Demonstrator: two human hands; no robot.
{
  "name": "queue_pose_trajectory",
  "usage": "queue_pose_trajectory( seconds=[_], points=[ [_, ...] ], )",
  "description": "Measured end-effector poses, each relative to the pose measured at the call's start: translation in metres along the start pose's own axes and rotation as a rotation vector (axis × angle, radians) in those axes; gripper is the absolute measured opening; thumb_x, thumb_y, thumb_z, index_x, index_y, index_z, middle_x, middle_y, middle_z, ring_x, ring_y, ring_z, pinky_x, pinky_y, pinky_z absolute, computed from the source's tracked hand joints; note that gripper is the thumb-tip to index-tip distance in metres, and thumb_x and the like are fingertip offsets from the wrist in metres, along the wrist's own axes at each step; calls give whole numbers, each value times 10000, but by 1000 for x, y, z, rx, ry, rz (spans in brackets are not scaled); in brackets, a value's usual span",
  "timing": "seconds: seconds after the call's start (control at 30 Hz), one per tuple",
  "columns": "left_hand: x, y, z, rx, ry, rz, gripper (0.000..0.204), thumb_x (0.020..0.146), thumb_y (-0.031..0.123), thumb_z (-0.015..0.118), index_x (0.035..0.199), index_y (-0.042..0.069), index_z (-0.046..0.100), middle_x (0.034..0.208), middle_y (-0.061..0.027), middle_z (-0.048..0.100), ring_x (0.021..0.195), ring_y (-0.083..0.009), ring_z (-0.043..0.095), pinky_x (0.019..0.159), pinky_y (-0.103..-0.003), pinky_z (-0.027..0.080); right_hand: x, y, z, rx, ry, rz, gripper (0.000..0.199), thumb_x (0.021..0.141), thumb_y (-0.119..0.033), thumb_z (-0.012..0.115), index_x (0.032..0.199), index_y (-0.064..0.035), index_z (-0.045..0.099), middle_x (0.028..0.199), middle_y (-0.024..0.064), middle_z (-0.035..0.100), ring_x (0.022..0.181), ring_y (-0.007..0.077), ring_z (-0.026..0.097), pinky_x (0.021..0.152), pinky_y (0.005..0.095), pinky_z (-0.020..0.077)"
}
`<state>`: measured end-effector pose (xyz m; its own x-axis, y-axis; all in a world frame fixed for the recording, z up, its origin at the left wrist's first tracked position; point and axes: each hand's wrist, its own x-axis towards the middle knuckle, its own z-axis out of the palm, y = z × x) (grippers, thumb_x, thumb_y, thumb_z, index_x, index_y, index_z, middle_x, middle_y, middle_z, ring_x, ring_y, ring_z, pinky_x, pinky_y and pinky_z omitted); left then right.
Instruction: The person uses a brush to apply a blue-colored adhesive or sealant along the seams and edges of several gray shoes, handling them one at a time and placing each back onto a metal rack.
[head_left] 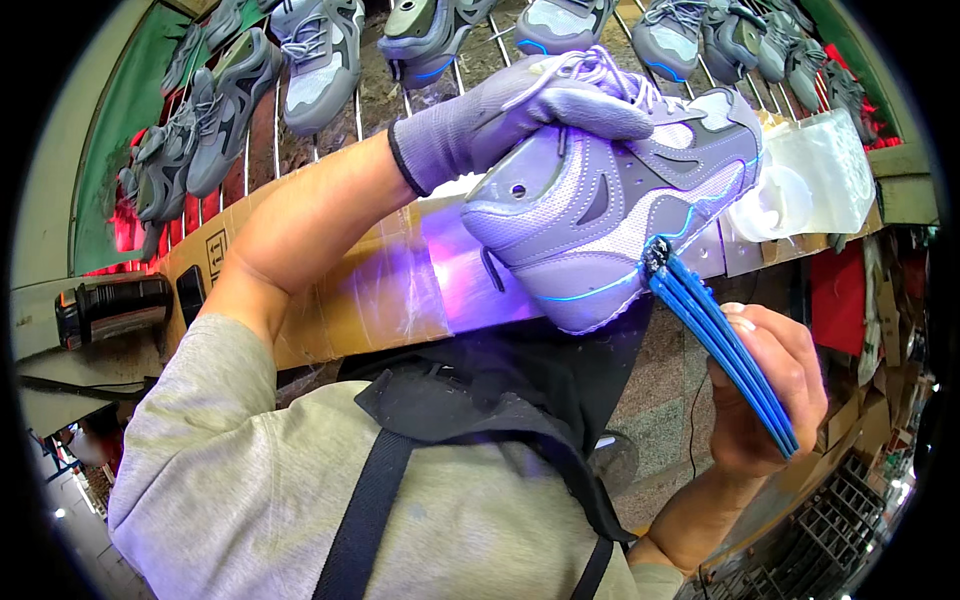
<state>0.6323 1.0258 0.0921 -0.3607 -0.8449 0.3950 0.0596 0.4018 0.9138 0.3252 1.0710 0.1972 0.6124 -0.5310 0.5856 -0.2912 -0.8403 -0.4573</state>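
My left hand (535, 110), in a grey knit glove, is closed over the laced top of a grey sneaker upper (610, 215). It holds the shoe tilted on its side, toe to the right. A bright blue line glows along the shoe's lower side under violet light. My bare right hand (775, 390) grips a brush (725, 350) whose handle looks like several blue sticks bundled together. The brush's dark tip meets the shoe's lower side, at the glowing line. Part of the handle is hidden behind my right fingers.
Beyond my hands, several similar shoes (322, 70) stand on a rack of metal bars. A translucent white plastic tub (785, 200) sits beside the shoe's toe. Cardboard (370, 310) covers the bench edge, and a black-and-orange torch-like tool (115, 308) lies at the left.
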Motion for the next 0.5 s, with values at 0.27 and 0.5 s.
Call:
queue_pose_trajectory(
  seconds=[0.27,0.5],
  points=[
    [7,0,1,24,1,21,307,922,140,649,1214,62,706,1141,-137,697,1094,-302,663,968,-395,520,7,9,-23,81,-153,27,246,808,-39,771,1036,34,716,935,208,726,816,264,727,704,299,566],
    [12,6,7,-85,108,-56,312,986,127,575,1265,71,702,1080,-112,716,996,-239,698,906,-330,543,-23,8,-11,292,37,287,314,772,5,796,1065,74,708,987,214,713,873,260,676,794,331,533]
  ],
)
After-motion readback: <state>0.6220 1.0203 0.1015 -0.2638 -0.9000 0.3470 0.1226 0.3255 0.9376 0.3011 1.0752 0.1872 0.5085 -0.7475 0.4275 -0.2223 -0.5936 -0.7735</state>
